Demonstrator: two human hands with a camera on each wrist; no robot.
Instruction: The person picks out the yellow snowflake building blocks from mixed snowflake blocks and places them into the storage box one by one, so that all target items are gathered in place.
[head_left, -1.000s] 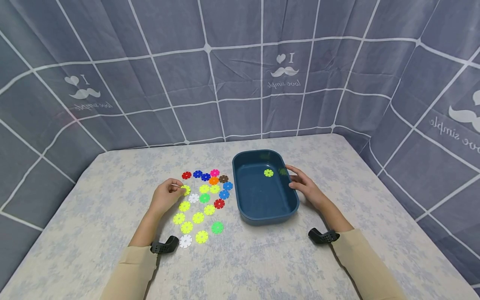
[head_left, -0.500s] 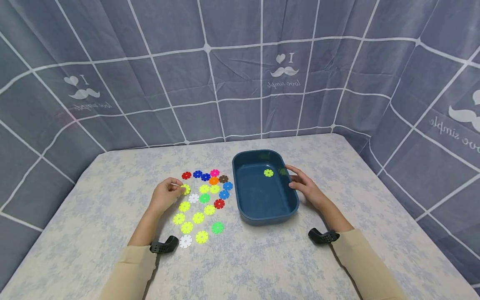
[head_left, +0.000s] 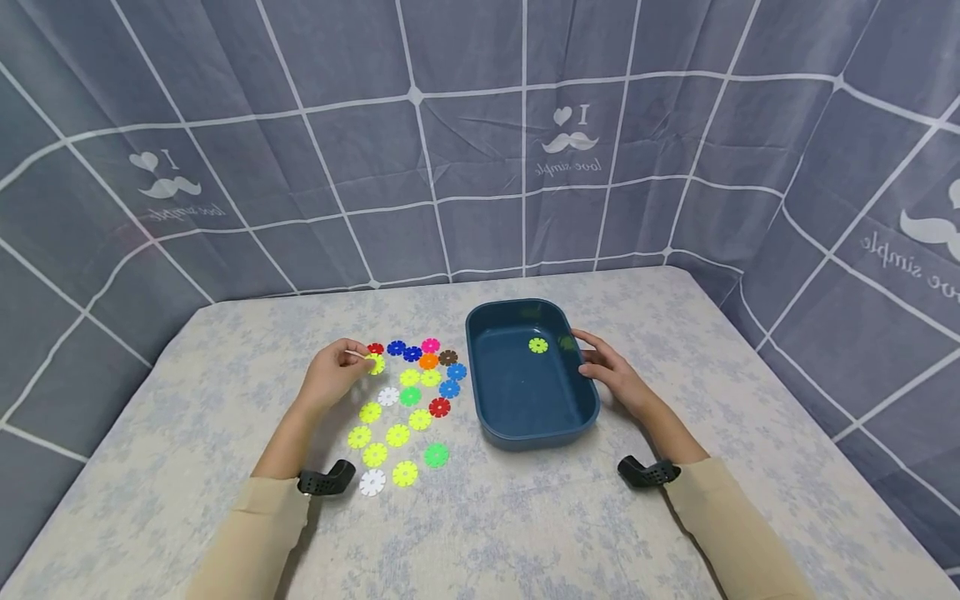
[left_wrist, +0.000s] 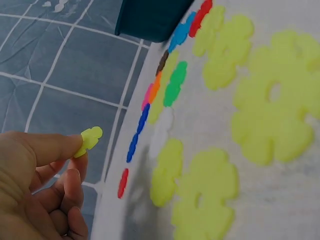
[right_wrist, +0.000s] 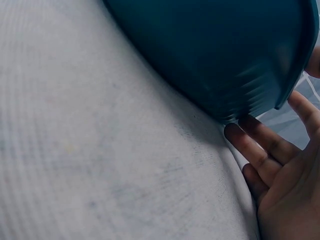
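Left hand (head_left: 333, 375), left of centre in the head view: thumb and index pinch a yellow disc (head_left: 377, 364) by its edge, other fingers curl loosely toward the palm. Disc looks raised off the tabletop (head_left: 562, 521), partly masking the red disc (head_left: 374, 347) behind it.

Right hand (head_left: 613, 377), right of centre: fingers spread, tips touching the outer right wall of the blue bin (head_left: 528, 392), thumb at the rim. Can't tell how hard it presses. Bin sits upright, centre-right of the frame; a second yellow disc (head_left: 538, 345) lies inside, toward the upper end.

Loose discs (head_left: 397, 435), mixed colours, lie flat in the lower middle, left of the bin.

Step, my read: pick made, at the start of a carry. Next move probably calls for a firm edge pinch, height over the loose discs and left rim, then release inside. Right hand can brace the bin. Risk: thin disc slips or twists.
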